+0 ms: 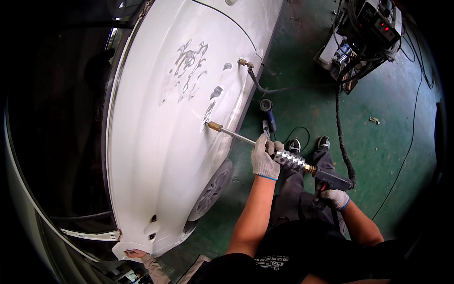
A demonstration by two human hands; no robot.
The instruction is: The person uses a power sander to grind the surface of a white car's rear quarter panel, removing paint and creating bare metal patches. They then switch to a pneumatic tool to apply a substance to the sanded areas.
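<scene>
A slide-hammer dent puller (289, 160) spans from my hands to the white car panel (161, 123). Its brass tip (214, 126) meets the panel at a bare-metal patch. My left hand (265, 157), in a knitted glove, is wrapped around the shaft just ahead of the ribbed metal weight. Also gloved, my right hand (335, 199) grips the black pistol handle at the rear, where a thick braided cable joins. Further up the panel are ground grey patches (189, 61). A second cable's brass end (242, 62) sits against the panel; how it is fixed cannot be made out.
A welding machine (380, 28) with a red display stands on a cart at the upper right, its cables crossing the green floor. A blue angle grinder (267, 113) lies beside the car. At lower left, another person's hand (136, 253) touches the car's corner. The wheel (213, 191) is below the panel.
</scene>
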